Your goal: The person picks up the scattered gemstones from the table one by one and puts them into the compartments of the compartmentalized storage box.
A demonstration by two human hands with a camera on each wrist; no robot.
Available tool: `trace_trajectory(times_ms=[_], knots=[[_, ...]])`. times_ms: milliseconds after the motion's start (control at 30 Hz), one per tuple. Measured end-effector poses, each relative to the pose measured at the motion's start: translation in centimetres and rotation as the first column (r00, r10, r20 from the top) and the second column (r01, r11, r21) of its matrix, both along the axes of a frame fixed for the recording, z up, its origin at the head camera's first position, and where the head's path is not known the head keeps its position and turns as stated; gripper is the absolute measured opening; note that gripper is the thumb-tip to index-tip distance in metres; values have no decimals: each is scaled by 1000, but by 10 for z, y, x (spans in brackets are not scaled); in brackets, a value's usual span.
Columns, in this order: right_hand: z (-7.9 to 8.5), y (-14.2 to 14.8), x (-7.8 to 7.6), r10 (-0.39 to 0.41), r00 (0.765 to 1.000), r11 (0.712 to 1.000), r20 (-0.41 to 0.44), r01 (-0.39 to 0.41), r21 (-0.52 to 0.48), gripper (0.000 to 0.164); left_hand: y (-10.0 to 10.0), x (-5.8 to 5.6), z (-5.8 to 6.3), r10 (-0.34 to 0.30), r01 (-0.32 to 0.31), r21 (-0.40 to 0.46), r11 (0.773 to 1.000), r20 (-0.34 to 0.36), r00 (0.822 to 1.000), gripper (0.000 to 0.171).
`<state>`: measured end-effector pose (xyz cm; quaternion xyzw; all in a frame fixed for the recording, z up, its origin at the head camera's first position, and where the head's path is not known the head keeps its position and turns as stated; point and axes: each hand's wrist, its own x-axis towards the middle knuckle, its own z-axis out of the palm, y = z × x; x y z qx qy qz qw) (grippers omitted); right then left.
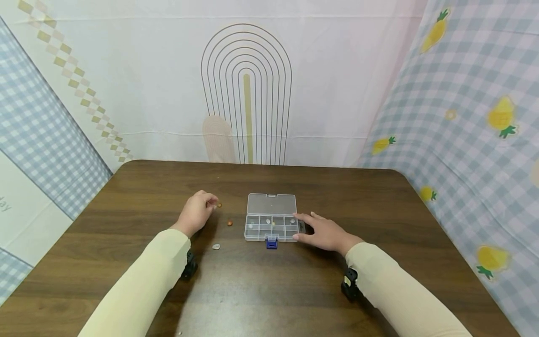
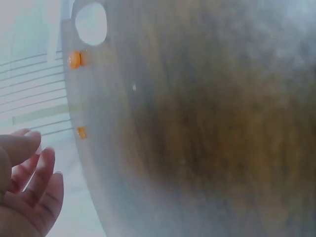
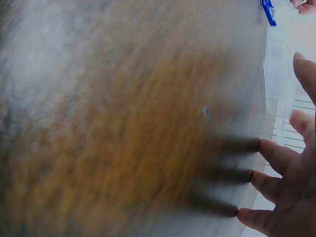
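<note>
1. Here's the left hand (image 1: 197,213), left of centre in the head frame, fingertips right by a small orange bead (image 1: 219,205).
2. Its grip is loose: fingers softly bent, thumb near them, and nothing to be seen in it; in the left wrist frame that bead sits clear of the fingertips.
3. A second orange bead (image 1: 229,223) lies just below and right, and a whitish stone (image 1: 216,246) lower again, both on the brown wooden surface (image 1: 269,290).
4. Centre of the frame, the clear divided box (image 1: 279,228), its lid (image 1: 271,204) swung back towards the top, blue clasp (image 1: 271,243) at its lower edge.
5. Small pale stones (image 1: 268,221) inside, in the upper row, and a yellow bit (image 1: 273,223) near the middle!
6. Over on the right, the right hand (image 1: 325,232): grip wide, fingers spread, thumb and forefinger at the box's right edge, nothing grasped.
7. Behind it all, top centre, a white cloth (image 1: 337,84) printed with arches.
</note>
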<state>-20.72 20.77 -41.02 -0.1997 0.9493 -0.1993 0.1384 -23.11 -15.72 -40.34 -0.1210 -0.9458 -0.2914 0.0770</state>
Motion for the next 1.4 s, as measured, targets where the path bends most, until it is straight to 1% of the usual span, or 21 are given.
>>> trace_trajectory(times_ms=[233, 433, 700, 933, 1267, 1400], knots=[[-1, 0, 0, -5, 1000, 1000, 1, 5, 4, 75, 5, 5, 2, 35, -33, 33, 999, -66, 997, 18], [-1, -1, 1, -11, 1000, 1000, 10, 11, -1, 75, 10, 8, 6, 46, -42, 52, 998, -73, 996, 20], [-1, 0, 1, -17, 1000, 1000, 15, 17, 5, 77, 12, 13, 6, 61, -54, 58, 997, -125, 990, 17], [1, -1, 0, -12, 1000, 1000, 13, 12, 0, 76, 18, 17, 7, 53, -38, 83, 996, -177, 983, 16], [2, -1, 0, -18, 1000, 1000, 16, 17, 3, 75, 29, 22, 9, 25, 5, 118, 993, -249, 968, 13], [1, -1, 0, -20, 1000, 1000, 19, 20, 5, 75, 34, 25, 11, 25, 8, 137, 991, -235, 972, 12]])
